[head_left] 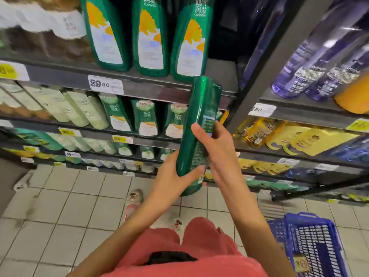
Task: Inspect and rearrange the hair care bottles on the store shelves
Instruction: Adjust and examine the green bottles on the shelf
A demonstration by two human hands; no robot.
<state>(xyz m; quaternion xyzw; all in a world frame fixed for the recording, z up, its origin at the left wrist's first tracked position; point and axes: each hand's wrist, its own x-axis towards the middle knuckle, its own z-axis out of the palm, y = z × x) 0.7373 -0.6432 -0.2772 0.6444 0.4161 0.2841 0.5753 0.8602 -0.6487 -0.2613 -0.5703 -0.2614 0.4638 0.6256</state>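
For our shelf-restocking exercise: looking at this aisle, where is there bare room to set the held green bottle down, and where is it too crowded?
Free: the bare shelf board right of the three green bottles, bordered by the grey upright. Crowded: the green bottle row below and the purple bottles beyond the upright. Both the left hand and right hand hold the green bottle.

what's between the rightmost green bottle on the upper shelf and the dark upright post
In the head view, only bare grey shelf board lies between that green shelf bottle and the shelf post; the held bottle's top rises just below it.
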